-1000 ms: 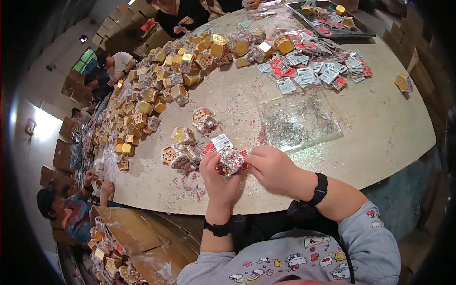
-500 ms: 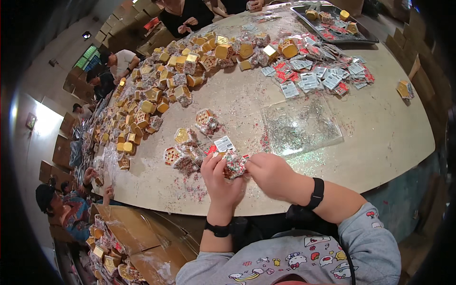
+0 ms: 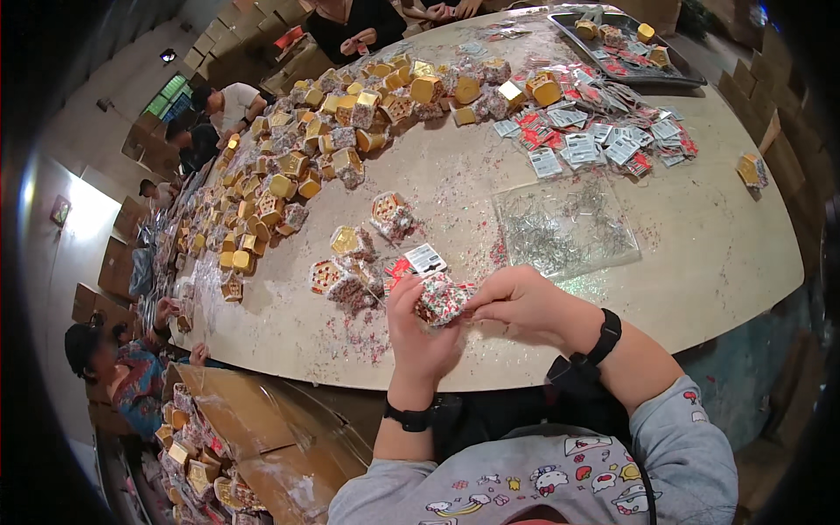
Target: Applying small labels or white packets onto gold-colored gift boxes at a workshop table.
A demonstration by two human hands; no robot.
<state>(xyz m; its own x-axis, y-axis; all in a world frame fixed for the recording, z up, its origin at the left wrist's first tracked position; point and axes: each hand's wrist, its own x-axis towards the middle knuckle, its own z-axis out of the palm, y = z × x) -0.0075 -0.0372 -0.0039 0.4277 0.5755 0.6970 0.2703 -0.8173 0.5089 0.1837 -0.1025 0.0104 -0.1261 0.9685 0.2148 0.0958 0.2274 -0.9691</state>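
Observation:
My left hand (image 3: 415,339) is closed round a small house-shaped ornament (image 3: 440,303), its surface covered in white, red and green beads. A white-and-red card tag (image 3: 425,259) sticks up beyond the left fingers, against the ornament's far side. At the ornament's right edge, the thumb and forefinger of my right hand (image 3: 523,302) are pinched together; whatever is between them is too small to make out. Just left of my hands lie several similar ornaments, one with a gold base (image 3: 346,241) and another with a dotted front (image 3: 325,277).
A clear shallow tray (image 3: 569,226) of thin metal pieces lies right of centre. Behind it are piled card tags (image 3: 582,149) and a dark tray (image 3: 630,66). Gold-based ornaments (image 3: 289,184) heap along the left. A cardboard box (image 3: 262,416) holds more ornaments. Other people work around the table.
My right wrist has swung up and to the right, its fingertips still at the ornament's right edge. The left hand keeps its hold on the ornament. The whole view has shifted slightly.

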